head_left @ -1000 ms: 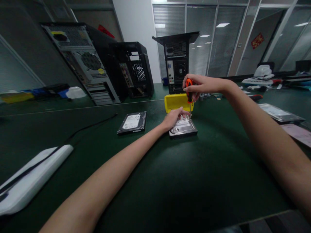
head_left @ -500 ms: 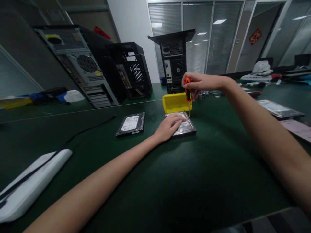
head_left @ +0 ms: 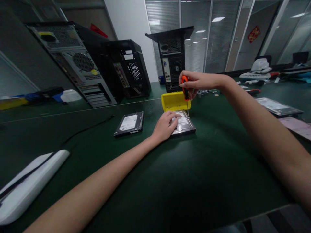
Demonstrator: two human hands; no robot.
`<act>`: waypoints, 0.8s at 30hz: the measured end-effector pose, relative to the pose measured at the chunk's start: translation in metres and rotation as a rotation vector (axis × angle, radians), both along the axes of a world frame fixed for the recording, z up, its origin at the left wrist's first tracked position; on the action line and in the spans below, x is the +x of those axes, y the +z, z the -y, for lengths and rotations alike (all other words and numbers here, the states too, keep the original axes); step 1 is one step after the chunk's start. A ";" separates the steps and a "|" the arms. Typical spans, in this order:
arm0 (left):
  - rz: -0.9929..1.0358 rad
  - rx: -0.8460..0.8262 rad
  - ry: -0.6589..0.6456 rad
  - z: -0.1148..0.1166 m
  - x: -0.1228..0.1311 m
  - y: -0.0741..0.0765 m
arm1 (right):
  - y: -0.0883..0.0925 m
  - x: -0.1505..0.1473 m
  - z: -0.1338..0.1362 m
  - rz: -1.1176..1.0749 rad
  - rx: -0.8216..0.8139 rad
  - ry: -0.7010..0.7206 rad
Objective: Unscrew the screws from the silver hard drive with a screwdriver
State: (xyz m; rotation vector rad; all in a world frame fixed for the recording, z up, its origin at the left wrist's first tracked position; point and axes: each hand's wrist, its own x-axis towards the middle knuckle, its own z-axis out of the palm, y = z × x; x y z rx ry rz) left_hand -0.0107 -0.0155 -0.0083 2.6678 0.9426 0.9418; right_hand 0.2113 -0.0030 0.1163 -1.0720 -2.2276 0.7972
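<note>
On the bench, the hard drive lies well in from the near edge, the case just behind it, a second drive to its left, three computer towers farther back.

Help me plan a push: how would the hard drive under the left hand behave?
Lying flat on the table, the hard drive would probably slide rather than tip. Its metallic look suggests stiffness. The left hand on it may add drag.

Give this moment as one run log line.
left grip: on hard drive | right grip: holding screwdriver, tip at drive's right edge | yellow case: behind drive
</note>
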 end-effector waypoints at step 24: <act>-0.148 -0.058 -0.003 0.000 0.002 0.006 | 0.001 0.004 -0.005 0.030 0.173 -0.038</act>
